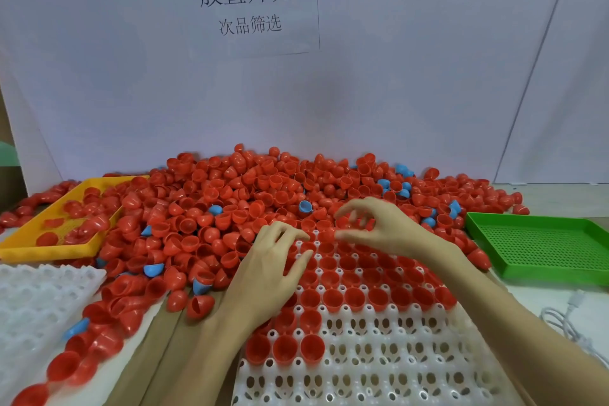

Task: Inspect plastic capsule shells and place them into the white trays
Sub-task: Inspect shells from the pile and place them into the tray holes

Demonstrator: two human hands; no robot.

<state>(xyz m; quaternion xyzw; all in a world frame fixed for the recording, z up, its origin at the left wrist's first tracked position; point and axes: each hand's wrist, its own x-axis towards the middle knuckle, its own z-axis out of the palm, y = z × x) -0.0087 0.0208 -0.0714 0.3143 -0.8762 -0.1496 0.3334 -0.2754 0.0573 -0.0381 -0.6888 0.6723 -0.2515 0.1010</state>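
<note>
A white tray with round cells lies in front of me. Its far rows hold red capsule shells, open side up. A big pile of loose red shells with a few blue shells among them spreads behind it. My left hand rests with relaxed fingers on the shells at the tray's far left corner. My right hand arches over the tray's far edge, with fingers curved down and thumb stretched left. Red shells show between its fingers, but I cannot tell whether it holds one.
A second white tray lies at the left, with shells along its right edge. A yellow tray with some red shells sits at the far left, a green perforated tray at the right. A white cable lies below it. A white backdrop stands behind.
</note>
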